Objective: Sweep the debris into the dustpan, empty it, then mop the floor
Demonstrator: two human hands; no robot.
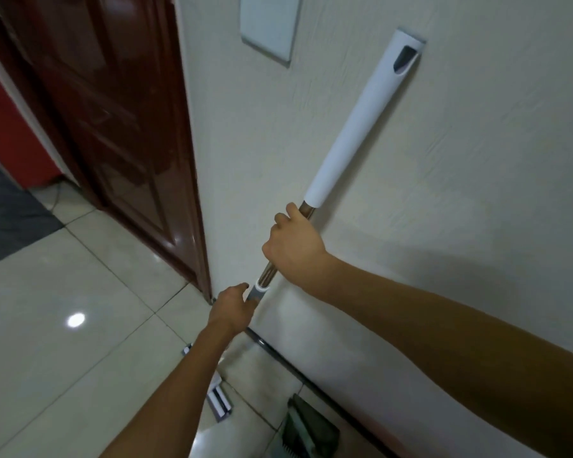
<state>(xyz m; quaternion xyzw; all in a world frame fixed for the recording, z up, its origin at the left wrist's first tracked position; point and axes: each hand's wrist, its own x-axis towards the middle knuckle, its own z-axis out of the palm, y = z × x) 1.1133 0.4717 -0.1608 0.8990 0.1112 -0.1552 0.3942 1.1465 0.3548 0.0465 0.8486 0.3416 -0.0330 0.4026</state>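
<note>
The right hand [293, 241] is wrapped around the mop handle [361, 127], fingers curled over the bare metal stretch of the pole just below the white sleeve. The left hand [234, 307] sits lower on the same pole, thumb and fingers closed around the grey collar [257, 292] where the metal tube enters a white ring. Both forearms reach in from the bottom of the view, the right one crossing from the lower right corner.

The handle runs diagonally, from the hands up to the right, lying close along the cream wall [444, 160]. Its upper part is a long white sleeve ending in a cut-out with a dark grey insert, and that top end sits against a small pale bracket on the wall. Below the left hand the pole is hidden by the arm; a white and dark-striped mop head [219, 403] shows on the floor past the left forearm.

A dark green dustpan [308, 431] stands on the tiles near the base of the wall, to the right of the mop head. The floor [63, 375] is glossy pale tile with 1 bright light reflection. A dark red-brown wooden door [123, 127] stands left of the wall's corner, with a dark mat [7, 213] and a red surface beyond it. A white panel [268, 24] is fixed high on the wall.
</note>
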